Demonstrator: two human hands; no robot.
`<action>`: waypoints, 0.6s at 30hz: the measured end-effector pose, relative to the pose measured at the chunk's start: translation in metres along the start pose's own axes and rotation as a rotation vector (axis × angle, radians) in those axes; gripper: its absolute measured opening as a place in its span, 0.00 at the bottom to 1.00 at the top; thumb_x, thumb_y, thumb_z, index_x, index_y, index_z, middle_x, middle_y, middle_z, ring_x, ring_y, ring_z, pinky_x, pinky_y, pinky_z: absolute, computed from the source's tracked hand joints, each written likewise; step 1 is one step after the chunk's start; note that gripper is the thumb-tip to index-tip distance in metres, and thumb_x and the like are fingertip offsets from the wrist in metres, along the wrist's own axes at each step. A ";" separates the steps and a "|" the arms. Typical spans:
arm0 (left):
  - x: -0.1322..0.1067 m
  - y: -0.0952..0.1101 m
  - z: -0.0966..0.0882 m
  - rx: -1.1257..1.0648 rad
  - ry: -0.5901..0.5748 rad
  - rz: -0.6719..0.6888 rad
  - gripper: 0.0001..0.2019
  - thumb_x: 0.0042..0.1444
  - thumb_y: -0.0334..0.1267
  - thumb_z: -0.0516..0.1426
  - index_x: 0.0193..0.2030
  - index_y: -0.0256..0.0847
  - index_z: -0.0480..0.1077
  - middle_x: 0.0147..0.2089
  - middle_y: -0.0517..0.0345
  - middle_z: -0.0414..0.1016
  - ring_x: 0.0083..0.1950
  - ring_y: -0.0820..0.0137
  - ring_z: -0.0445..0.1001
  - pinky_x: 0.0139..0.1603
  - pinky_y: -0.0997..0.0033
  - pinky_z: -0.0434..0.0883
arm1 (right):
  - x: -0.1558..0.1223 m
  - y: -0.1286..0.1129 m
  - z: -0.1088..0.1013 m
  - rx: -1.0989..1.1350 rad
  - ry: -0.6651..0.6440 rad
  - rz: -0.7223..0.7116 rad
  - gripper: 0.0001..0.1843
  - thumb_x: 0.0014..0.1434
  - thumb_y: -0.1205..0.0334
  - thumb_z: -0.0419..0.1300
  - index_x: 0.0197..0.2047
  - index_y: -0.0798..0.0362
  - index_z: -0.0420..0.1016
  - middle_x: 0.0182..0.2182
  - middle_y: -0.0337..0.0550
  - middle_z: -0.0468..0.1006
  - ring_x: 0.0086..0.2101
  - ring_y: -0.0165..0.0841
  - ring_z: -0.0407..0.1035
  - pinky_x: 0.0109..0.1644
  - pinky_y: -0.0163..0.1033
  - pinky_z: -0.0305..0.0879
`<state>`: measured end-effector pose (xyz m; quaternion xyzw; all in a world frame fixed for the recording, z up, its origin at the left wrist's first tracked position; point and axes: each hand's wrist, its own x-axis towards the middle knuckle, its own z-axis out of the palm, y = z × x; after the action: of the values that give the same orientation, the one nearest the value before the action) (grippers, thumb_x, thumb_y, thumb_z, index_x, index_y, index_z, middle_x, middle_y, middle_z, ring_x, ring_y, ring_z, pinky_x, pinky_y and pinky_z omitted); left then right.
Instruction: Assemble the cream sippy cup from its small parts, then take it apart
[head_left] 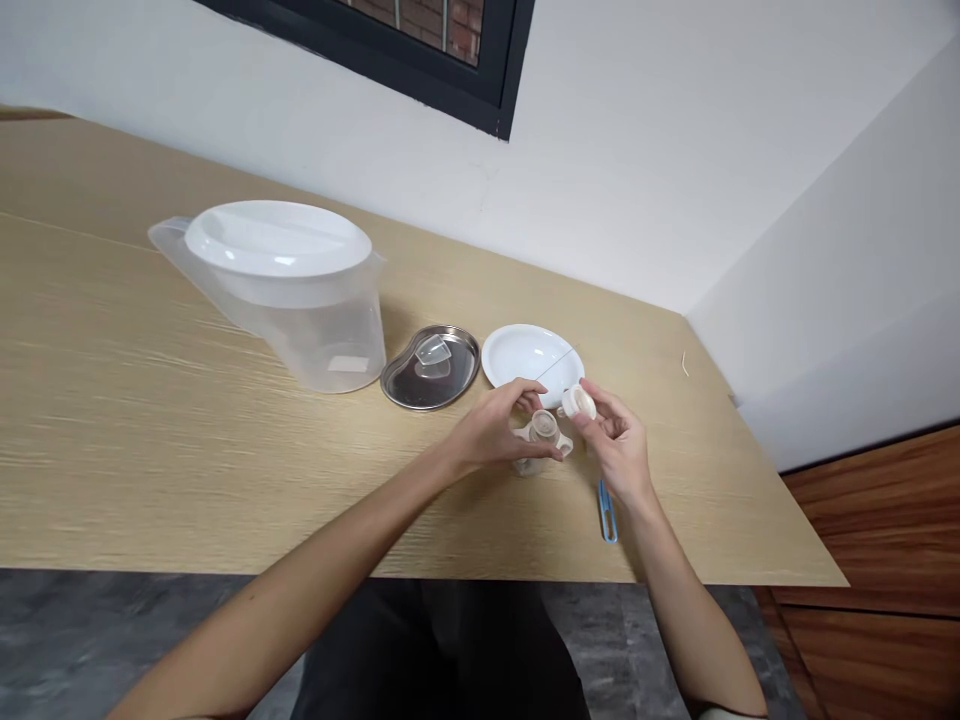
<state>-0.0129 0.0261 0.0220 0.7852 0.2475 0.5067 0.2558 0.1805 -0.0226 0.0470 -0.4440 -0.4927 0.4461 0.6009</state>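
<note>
My left hand is closed around the neck of a small see-through bottle with pale looped handles at its sides. The bottle stands upright with its round mouth facing up. Just to its right, my right hand pinches a round white ring-shaped cap between thumb and fingers. The cap is tilted and apart from the bottle. Behind both hands lies a white plate with a thin straight rod across its rim. A blue loop-handled tool lies near my right wrist, its upper end hidden.
A metal kidney dish left of the plate holds a clear plastic cover. Farther left stands a large translucent pitcher with a white lid. A small white strip lies at right. The table's front edge is close to me.
</note>
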 end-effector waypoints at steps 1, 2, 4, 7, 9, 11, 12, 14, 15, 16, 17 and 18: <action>0.000 0.000 0.000 -0.009 -0.003 -0.034 0.39 0.38 0.48 0.77 0.54 0.40 0.66 0.38 0.58 0.77 0.38 0.65 0.77 0.41 0.67 0.75 | -0.001 -0.002 0.002 -0.039 -0.040 -0.021 0.30 0.48 0.55 0.76 0.55 0.50 0.78 0.47 0.46 0.81 0.47 0.39 0.76 0.56 0.48 0.74; 0.000 -0.001 0.001 -0.017 -0.008 -0.069 0.39 0.38 0.48 0.77 0.54 0.40 0.66 0.37 0.59 0.77 0.38 0.65 0.77 0.40 0.68 0.74 | -0.001 -0.003 0.004 -0.071 -0.080 -0.034 0.30 0.48 0.55 0.76 0.55 0.50 0.78 0.46 0.46 0.81 0.47 0.39 0.76 0.55 0.47 0.74; 0.000 -0.001 0.001 -0.036 -0.012 -0.113 0.37 0.41 0.48 0.76 0.54 0.41 0.66 0.36 0.59 0.76 0.37 0.65 0.77 0.39 0.68 0.73 | 0.000 -0.004 0.007 -0.122 -0.152 -0.042 0.30 0.50 0.54 0.75 0.56 0.50 0.78 0.46 0.46 0.81 0.46 0.39 0.76 0.53 0.46 0.75; 0.001 -0.001 0.001 -0.099 -0.015 -0.119 0.35 0.44 0.46 0.74 0.55 0.41 0.65 0.35 0.60 0.75 0.36 0.66 0.76 0.39 0.69 0.73 | 0.002 -0.004 0.006 -0.265 -0.215 -0.075 0.30 0.52 0.53 0.73 0.57 0.50 0.77 0.48 0.46 0.80 0.48 0.39 0.75 0.55 0.47 0.72; 0.002 -0.001 0.001 -0.150 -0.052 -0.134 0.35 0.44 0.45 0.73 0.55 0.40 0.64 0.37 0.59 0.75 0.37 0.66 0.76 0.40 0.68 0.73 | 0.003 -0.005 0.003 -0.421 -0.231 -0.117 0.28 0.53 0.51 0.72 0.56 0.49 0.78 0.50 0.47 0.80 0.50 0.40 0.73 0.59 0.49 0.68; 0.002 -0.001 0.000 -0.180 -0.105 -0.173 0.35 0.43 0.45 0.73 0.56 0.40 0.63 0.40 0.58 0.76 0.38 0.66 0.76 0.41 0.67 0.73 | 0.003 -0.006 -0.001 -0.527 -0.254 -0.143 0.27 0.54 0.50 0.72 0.55 0.49 0.78 0.51 0.47 0.79 0.50 0.40 0.72 0.60 0.50 0.66; 0.003 0.000 0.000 -0.183 -0.126 -0.194 0.36 0.43 0.45 0.72 0.56 0.40 0.63 0.41 0.57 0.76 0.38 0.65 0.76 0.41 0.67 0.73 | 0.003 -0.006 -0.003 -0.539 -0.273 -0.141 0.27 0.55 0.50 0.71 0.56 0.49 0.78 0.51 0.48 0.79 0.51 0.40 0.72 0.60 0.49 0.66; 0.004 0.002 -0.001 -0.183 -0.155 -0.230 0.35 0.44 0.46 0.72 0.56 0.41 0.63 0.42 0.56 0.76 0.40 0.64 0.76 0.42 0.66 0.73 | 0.003 -0.008 -0.005 -0.511 -0.322 -0.125 0.27 0.57 0.50 0.70 0.58 0.48 0.76 0.53 0.48 0.78 0.51 0.40 0.72 0.59 0.48 0.67; 0.005 0.004 -0.002 -0.183 -0.164 -0.240 0.34 0.45 0.47 0.71 0.56 0.41 0.63 0.42 0.56 0.76 0.40 0.64 0.76 0.43 0.66 0.73 | 0.003 -0.009 -0.005 -0.502 -0.347 -0.127 0.27 0.57 0.50 0.70 0.58 0.48 0.76 0.54 0.48 0.77 0.52 0.40 0.72 0.59 0.47 0.67; 0.005 0.005 -0.003 -0.182 -0.177 -0.246 0.35 0.45 0.48 0.71 0.56 0.41 0.63 0.42 0.56 0.76 0.41 0.63 0.76 0.43 0.65 0.73 | 0.003 -0.010 -0.005 -0.507 -0.367 -0.144 0.26 0.58 0.50 0.69 0.58 0.47 0.76 0.54 0.48 0.77 0.53 0.40 0.71 0.59 0.47 0.67; 0.006 0.006 -0.004 -0.186 -0.194 -0.247 0.37 0.44 0.49 0.72 0.57 0.41 0.63 0.42 0.55 0.76 0.42 0.62 0.77 0.44 0.64 0.73 | 0.003 -0.011 -0.006 -0.523 -0.380 -0.170 0.25 0.58 0.50 0.69 0.57 0.47 0.76 0.54 0.48 0.76 0.53 0.40 0.71 0.59 0.47 0.66; 0.006 0.007 -0.004 -0.195 -0.214 -0.249 0.40 0.42 0.50 0.73 0.58 0.41 0.62 0.43 0.55 0.76 0.43 0.61 0.77 0.46 0.63 0.73 | 0.004 -0.013 -0.006 -0.548 -0.394 -0.198 0.24 0.58 0.50 0.69 0.57 0.46 0.76 0.54 0.47 0.75 0.53 0.40 0.70 0.59 0.47 0.66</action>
<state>-0.0136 0.0252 0.0325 0.7694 0.2638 0.4061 0.4166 0.1879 -0.0220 0.0595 -0.4443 -0.7412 0.3141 0.3931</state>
